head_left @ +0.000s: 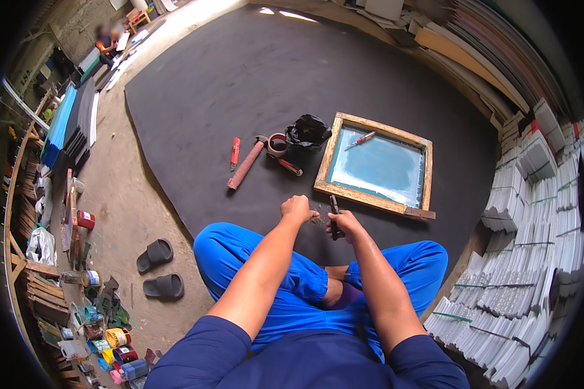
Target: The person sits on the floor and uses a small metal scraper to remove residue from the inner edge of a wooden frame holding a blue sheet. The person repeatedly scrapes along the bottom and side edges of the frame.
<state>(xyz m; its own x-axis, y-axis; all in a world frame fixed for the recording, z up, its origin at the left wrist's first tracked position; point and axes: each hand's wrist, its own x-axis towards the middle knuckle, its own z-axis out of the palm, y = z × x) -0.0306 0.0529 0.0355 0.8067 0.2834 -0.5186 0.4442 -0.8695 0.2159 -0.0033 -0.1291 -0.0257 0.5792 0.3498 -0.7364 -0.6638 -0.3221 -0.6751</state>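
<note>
My left hand (pixel 296 209) is closed above the black sheet in front of my crossed legs. A small greyish clump of thin bits (pixel 318 218) shows by its thumb; whether the fingers grip it is unclear. In my right hand (pixel 347 225) is a slim black tool (pixel 333 206) that looks like pliers, held upright. Beyond that hand lies a wooden screen frame (pixel 374 199) with teal mesh, and a red-and-grey cutter (pixel 361 139) rests on it. Left of the frame are a black plastic bag (pixel 308 131), a tape roll (pixel 277 145), a red-handled tool (pixel 291 167), a hammer (pixel 246 166) and a red box cutter (pixel 235 154).
The large black sheet (pixel 201 97) covers the floor before me. Black slippers (pixel 156 255) and paint cans (pixel 118 337) lie at left. Bundled white stacks (pixel 519 279) line the right side; boards (pixel 474 65) lean behind. Another person (pixel 105 44) sits far left.
</note>
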